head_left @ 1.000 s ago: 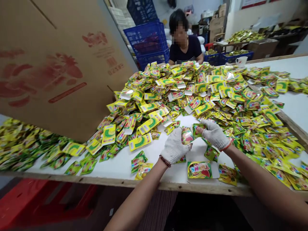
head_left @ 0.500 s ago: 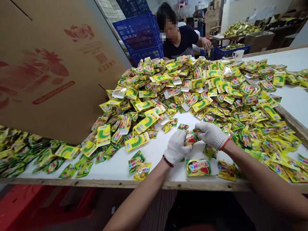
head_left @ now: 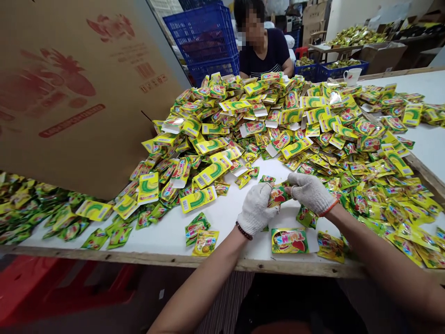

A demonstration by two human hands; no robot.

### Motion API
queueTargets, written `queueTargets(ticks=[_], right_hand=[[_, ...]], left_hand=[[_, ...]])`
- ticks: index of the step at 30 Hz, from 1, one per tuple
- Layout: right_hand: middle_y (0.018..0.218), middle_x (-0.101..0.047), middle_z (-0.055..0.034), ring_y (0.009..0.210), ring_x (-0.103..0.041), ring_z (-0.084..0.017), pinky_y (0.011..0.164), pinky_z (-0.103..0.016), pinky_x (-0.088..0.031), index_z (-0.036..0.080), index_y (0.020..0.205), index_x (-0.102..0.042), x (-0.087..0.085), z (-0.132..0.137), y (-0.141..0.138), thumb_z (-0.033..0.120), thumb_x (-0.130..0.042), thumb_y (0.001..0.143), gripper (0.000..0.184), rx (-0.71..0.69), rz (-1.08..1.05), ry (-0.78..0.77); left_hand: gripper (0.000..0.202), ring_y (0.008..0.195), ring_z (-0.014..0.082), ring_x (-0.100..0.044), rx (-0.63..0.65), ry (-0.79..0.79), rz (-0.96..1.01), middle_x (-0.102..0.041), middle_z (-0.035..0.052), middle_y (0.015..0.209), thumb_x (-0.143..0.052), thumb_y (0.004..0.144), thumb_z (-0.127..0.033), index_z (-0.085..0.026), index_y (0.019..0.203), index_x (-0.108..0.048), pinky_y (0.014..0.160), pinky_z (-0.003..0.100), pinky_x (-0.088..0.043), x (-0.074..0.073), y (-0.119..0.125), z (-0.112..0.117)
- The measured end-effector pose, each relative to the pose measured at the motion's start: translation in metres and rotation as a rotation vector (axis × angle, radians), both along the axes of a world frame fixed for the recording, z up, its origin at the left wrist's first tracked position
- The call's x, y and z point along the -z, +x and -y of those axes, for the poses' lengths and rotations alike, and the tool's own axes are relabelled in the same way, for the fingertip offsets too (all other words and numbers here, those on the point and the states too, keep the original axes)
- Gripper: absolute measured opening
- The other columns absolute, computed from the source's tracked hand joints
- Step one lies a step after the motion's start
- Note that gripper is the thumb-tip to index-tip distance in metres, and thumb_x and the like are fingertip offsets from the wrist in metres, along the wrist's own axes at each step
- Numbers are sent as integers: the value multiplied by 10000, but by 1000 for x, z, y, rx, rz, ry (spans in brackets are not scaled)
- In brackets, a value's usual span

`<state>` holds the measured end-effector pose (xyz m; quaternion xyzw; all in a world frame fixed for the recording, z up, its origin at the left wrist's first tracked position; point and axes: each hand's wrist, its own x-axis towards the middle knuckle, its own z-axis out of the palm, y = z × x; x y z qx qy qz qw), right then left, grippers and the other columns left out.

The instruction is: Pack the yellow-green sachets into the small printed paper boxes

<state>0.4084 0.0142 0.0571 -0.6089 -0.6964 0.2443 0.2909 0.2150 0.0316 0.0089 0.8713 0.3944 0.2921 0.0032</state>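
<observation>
My left hand (head_left: 256,208), in a white knit glove with a beaded bracelet at the wrist, is closed around a small printed box (head_left: 277,195) with green and red on it. At the right end of that box is my gloved right hand (head_left: 311,194). Its fingers are pinched together; what they hold is hidden. Just below the hands a TWINS box (head_left: 289,241) lies flat, its white flap out to the right. A yellow sachet (head_left: 330,247) lies beside it, and a green sachet (head_left: 307,217) sits under my right hand. Two more sachets (head_left: 205,243) are left of my left wrist.
A heap of small yellow boxes (head_left: 212,172) covers the far side of the white table (head_left: 167,239). Loose sachets (head_left: 385,204) spread on the right. A large carton (head_left: 114,111) stands at left. Across the table sits a person (head_left: 266,53) near blue crates (head_left: 203,39).
The view has shifted slightly. Both hands stay together at the box, which has turned a little. Across the table, the person's raised hand has dropped out of sight behind the heap.
</observation>
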Motion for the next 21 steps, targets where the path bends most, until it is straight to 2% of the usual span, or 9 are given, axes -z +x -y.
queueTargets(ticks=[4, 8, 9, 13, 15, 18, 19, 21], right_hand=[[565, -475, 25, 565, -451, -120, 545, -242, -323, 189, 611, -507, -1, 1, 2, 318, -547, 728, 178, 31, -71, -31], [444, -434, 41, 410, -440, -108, 436, -225, -306, 199, 579, -449, -7, 5, 0, 198, -425, 599, 30, -129, -324, -378], [434, -440, 46, 393, -445, -109, 416, -218, -301, 201, 600, -451, -8, 7, 0, 191, -416, 571, 46, -177, -389, -457], [478, -545, 37, 421, -516, -121, 414, -199, -353, 193, 734, -548, -9, 14, 0, 213, -484, 628, 125, -324, -492, -605], [517, -590, 24, 446, -543, -122, 438, -201, -392, 180, 834, -622, -9, 16, -1, 262, -549, 706, 169, -440, -491, -665], [699, -696, -26, 473, -561, -109, 450, -205, -414, 162, 947, -690, -13, 18, 3, 375, -622, 778, 281, -607, -501, -760], [748, -710, -43, 475, -561, -105, 448, -207, -414, 152, 927, -701, -14, 18, 6, 412, -633, 786, 303, -602, -499, -758], [712, -693, -55, 465, -549, -107, 439, -216, -402, 131, 823, -697, -15, 14, 11, 454, -629, 799, 330, -474, -467, -681]], left_hand=[[510, 953, 291, -610, -26, -20, -7, -643, 139, 1031, -688, 712, -295, -110, 1173, -578, 819, 418, -533, 0, -1, 1], [568, 1001, 292, -607, 9, -14, 35, -641, 144, 1073, -682, 702, -270, -105, 1231, -559, 862, 426, -531, 0, -2, -2], [588, 1016, 292, -604, 11, -16, 54, -638, 145, 1087, -680, 697, -259, -105, 1250, -551, 874, 426, -529, 0, -3, -3], [607, 1038, 288, -606, 34, -67, 84, -635, 143, 1121, -666, 691, -234, -125, 1277, -549, 902, 427, -523, -2, -10, 0], [584, 1028, 281, -616, 51, -126, 73, -640, 131, 1121, -662, 697, -242, -154, 1265, -560, 900, 422, -525, -3, -18, 11], [582, 1037, 271, -618, 63, -241, 50, -644, 117, 1118, -677, 700, -243, -178, 1267, -565, 909, 405, -525, -7, -36, 41], [580, 1043, 269, -615, 64, -284, 31, -644, 113, 1120, -690, 702, -247, -186, 1266, -569, 914, 401, -523, -9, -42, 51], [585, 1060, 278, -607, 78, -353, -18, -638, 115, 1149, -736, 701, -303, -201, 1258, -587, 923, 412, -517, -14, -53, 65]])
